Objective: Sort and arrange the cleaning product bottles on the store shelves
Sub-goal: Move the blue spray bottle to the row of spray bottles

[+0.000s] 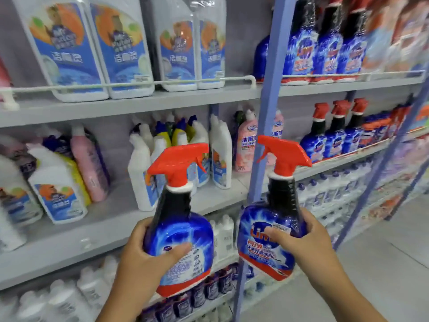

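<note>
Two spray bottles in hand, both upright, long axis vertical — left hand (141, 249) grips the left spray bottle (178, 233) round its body, right hand (301, 238) grips the right spray bottle (269, 228) likewise. Matching row of three spray bottles (334, 135) stands on the middle shelf (336, 163), up and to the right — right hand nearer, so it likely goes first.

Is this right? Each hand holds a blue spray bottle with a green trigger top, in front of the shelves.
Not quite: the trigger tops are red, not green. The head view shows the left hand holding one blue spray bottle and the right hand holding the other spray bottle, both in front of the shelves.
</note>
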